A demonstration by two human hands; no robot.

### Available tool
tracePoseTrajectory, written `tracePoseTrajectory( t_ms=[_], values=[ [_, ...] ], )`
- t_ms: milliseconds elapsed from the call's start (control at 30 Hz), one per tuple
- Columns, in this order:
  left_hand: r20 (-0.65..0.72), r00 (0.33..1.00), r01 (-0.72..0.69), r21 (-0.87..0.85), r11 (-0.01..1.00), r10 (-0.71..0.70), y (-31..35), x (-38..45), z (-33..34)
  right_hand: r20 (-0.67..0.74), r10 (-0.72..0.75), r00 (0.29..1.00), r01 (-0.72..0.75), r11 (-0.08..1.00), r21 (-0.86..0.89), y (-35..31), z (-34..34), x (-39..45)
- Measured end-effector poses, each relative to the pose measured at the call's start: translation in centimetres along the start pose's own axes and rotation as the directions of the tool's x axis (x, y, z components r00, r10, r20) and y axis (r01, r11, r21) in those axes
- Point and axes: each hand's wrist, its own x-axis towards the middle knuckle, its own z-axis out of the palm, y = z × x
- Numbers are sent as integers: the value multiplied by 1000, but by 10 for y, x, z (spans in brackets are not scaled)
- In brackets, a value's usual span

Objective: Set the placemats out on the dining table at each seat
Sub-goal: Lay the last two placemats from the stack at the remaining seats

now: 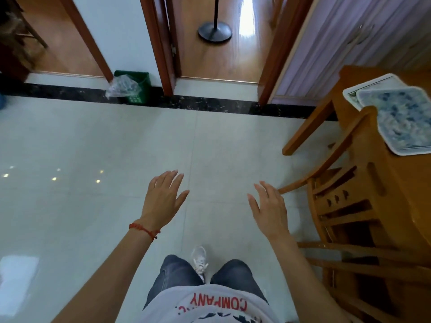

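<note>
Two placemats lie overlapping on the wooden dining table [349, 75] at the far right: a blue-and-white patterned placemat [403, 120] on top, and a white-bordered placemat [370, 86] partly under it. My left hand [161, 201] hovers over the floor with fingers spread and holds nothing; a red bracelet is on its wrist. My right hand [270, 208] is also open and empty, just left of a wooden chair [345, 197] pushed against the table.
Pale glossy floor tiles [93, 148] stretch ahead and to the left. A green bin [137, 87] with a plastic bag stands by the wall. Beyond an open doorway stands a black round stand base [215, 31]. Wooden door frames flank it.
</note>
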Motion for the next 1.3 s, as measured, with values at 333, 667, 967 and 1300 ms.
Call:
tracePoseTrajectory(
  t_ms=[333,667,967,1300],
  values=[
    [6,996,-84,-3,996,84,-4,138,0,5,72,997,-72,997,-11,22,-1,114],
    [10,984,-176,5,984,176,39,303,-10,-62,143,988,-144,990,-3,76,-26,256],
    [58,945,-322,9,947,321,83,442,-16,-62,296,953,-296,955,-2,125,-46,348],
    [134,792,-597,-31,802,595,144,592,-17,-117,559,821,-564,826,-13,168,-71,416]
  ],
)
